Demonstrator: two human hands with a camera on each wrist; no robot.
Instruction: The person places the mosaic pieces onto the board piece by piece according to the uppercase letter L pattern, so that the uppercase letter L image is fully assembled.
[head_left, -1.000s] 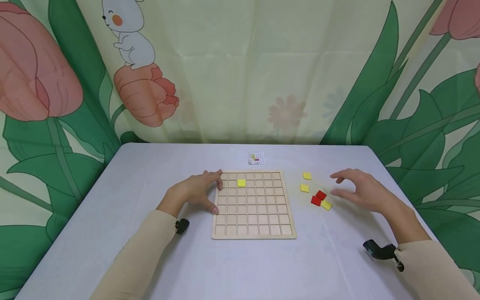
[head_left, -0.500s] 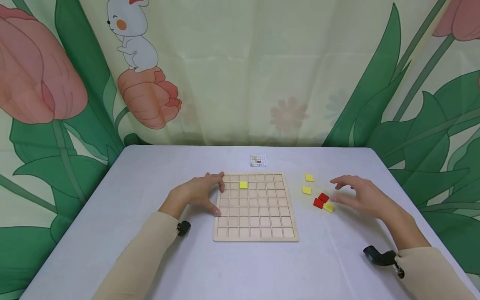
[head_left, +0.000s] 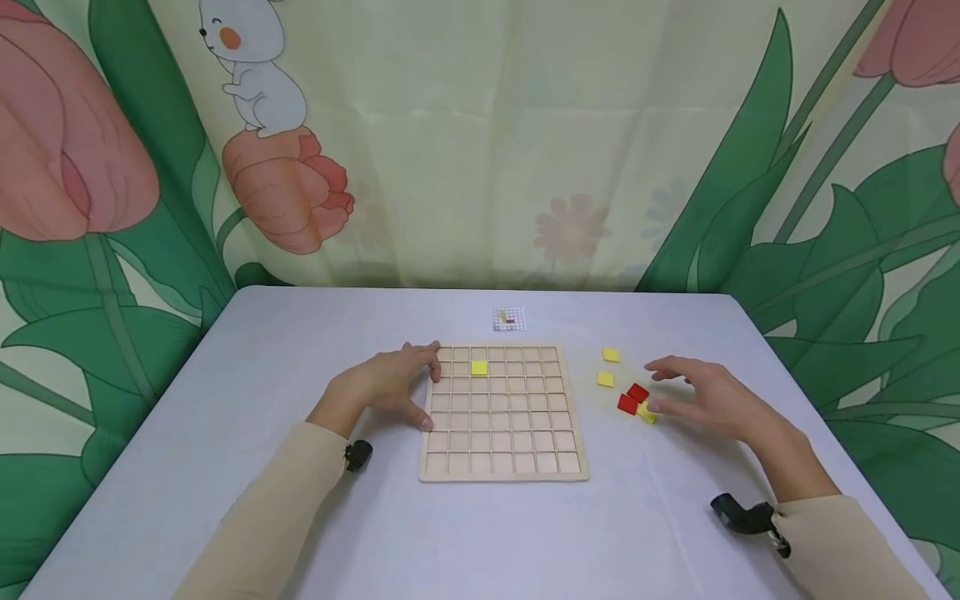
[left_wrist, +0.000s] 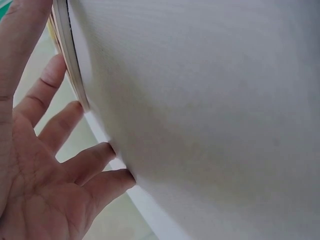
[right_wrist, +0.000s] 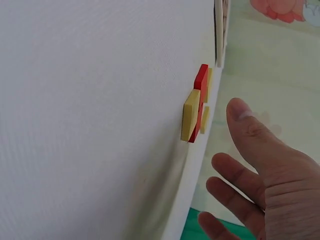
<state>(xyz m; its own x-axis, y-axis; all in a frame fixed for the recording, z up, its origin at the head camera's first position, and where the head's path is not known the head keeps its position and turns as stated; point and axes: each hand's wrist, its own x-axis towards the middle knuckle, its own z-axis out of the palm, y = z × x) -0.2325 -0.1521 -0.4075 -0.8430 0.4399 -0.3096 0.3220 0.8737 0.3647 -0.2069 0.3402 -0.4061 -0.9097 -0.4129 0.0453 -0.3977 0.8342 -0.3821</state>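
A square wooden grid board point(head_left: 501, 441) lies on the table with one yellow tile point(head_left: 478, 367) in a cell of its second row from the back. My left hand point(head_left: 386, 387) rests at the board's left edge, thumb and fingers spread and touching it. Right of the board lie two separate yellow tiles point(head_left: 611, 355). Closer to my right hand point(head_left: 705, 398) is a cluster of two red tiles point(head_left: 627, 404) and a yellow tile point(right_wrist: 190, 116). That hand hovers beside the cluster with loosely bent fingers and holds nothing. In the head view its thumb overlaps the cluster's yellow tile.
A small card printed with a coloured grid pattern point(head_left: 509, 318) lies behind the board. White cloth point(head_left: 360, 533) covers the table. A curtain with printed tulips and a rabbit point(head_left: 450, 167) hangs behind it. Both wrists carry black cameras point(head_left: 742, 514).
My right hand has come slightly left and nearer to the tile cluster. My left hand stays at the board's edge. The head view shifts a little; the tiles look unmoved.
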